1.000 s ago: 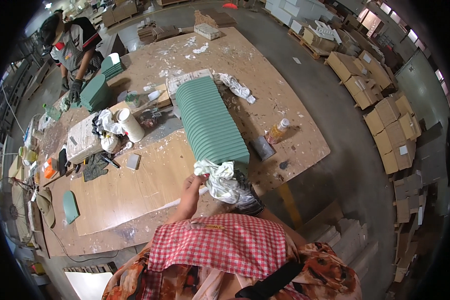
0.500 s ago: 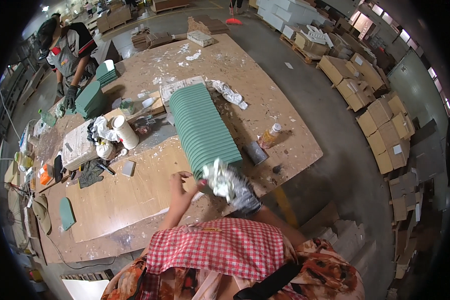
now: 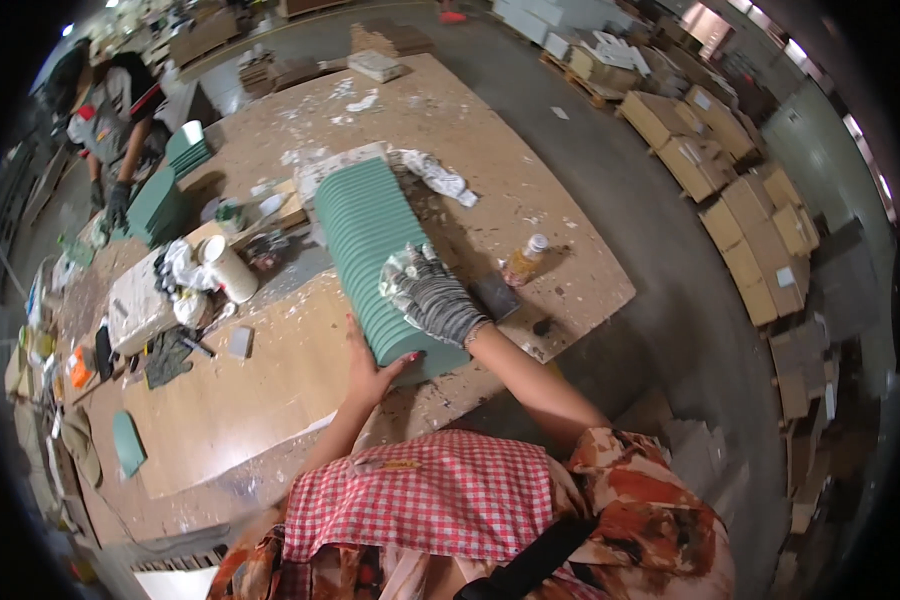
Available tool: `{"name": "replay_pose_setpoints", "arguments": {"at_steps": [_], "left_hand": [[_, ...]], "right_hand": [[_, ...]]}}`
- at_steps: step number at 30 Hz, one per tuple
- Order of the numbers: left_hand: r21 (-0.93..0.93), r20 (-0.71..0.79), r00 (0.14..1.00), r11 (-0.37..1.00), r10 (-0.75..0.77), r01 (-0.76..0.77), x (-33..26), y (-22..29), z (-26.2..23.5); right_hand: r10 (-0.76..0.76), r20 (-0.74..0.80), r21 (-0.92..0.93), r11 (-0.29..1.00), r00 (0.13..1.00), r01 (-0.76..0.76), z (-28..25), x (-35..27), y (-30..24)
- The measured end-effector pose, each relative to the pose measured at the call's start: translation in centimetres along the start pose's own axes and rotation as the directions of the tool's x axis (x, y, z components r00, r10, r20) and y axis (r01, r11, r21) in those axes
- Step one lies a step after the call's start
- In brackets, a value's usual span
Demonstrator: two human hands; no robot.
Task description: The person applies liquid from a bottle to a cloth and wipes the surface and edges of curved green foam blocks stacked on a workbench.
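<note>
A long row of green panels (image 3: 355, 215) with rounded edges stands packed face to face on the table. My left hand (image 3: 370, 375), bare, rests at its near left corner, fingers stretched along the side and thumb across the near end panel. In a grey striped knit glove, my right hand (image 3: 440, 305) lies on top of the row towards its near end. Its fingers press a crumpled whitish rag (image 3: 398, 275) against the ribbed green edges; the glove partly hides the rag.
Right of the row stands a small bottle (image 3: 525, 260) with a white cap. To the left are a white roll (image 3: 230, 268), a dark glove (image 3: 168, 358), a grey block (image 3: 240, 342) and a loose green panel (image 3: 127, 443). A co-worker (image 3: 120, 110) handles green panels at the far left.
My right hand has moved forward and left with the rag, from the near end onto the top of the row. My left hand has come against the near corner. The view has shifted slightly.
</note>
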State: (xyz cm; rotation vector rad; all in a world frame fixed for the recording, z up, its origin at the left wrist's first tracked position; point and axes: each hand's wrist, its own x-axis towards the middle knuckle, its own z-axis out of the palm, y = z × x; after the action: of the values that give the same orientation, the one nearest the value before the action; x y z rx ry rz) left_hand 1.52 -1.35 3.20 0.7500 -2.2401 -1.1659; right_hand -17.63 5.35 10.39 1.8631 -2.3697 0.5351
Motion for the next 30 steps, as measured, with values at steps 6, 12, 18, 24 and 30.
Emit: {"name": "replay_pose_setpoints", "arguments": {"at_steps": [6,12,18,24,30], "left_hand": [[-0.138,-0.051,0.988,0.978,0.148,-0.154,-0.1,-1.9,1.1],[-0.123,-0.061,0.985,0.978,0.161,-0.167,-1.2,-0.3,1.1],[-0.182,-0.068,0.991,0.975,0.113,-0.124,-1.7,-0.8,0.7],[-0.225,-0.068,0.990,0.965,0.125,-0.138,-2.0,-1.0,0.8],[-0.133,-0.013,0.990,0.981,0.138,-0.139,-1.8,0.1,0.4]], "right_hand": [[-0.094,0.001,0.044,0.995,0.996,0.094,0.9,-0.1,0.2],[0.014,-0.236,0.339,0.938,0.972,0.068,-1.2,-0.5,2.2],[0.203,-0.702,0.107,0.978,0.683,-0.181,-9.9,-2.4,10.7],[0.431,-0.390,0.017,0.887,0.813,-0.462,-3.9,-5.1,15.5],[0.277,-0.490,-0.082,0.929,0.827,-0.360,-3.5,-6.8,20.3]]}}
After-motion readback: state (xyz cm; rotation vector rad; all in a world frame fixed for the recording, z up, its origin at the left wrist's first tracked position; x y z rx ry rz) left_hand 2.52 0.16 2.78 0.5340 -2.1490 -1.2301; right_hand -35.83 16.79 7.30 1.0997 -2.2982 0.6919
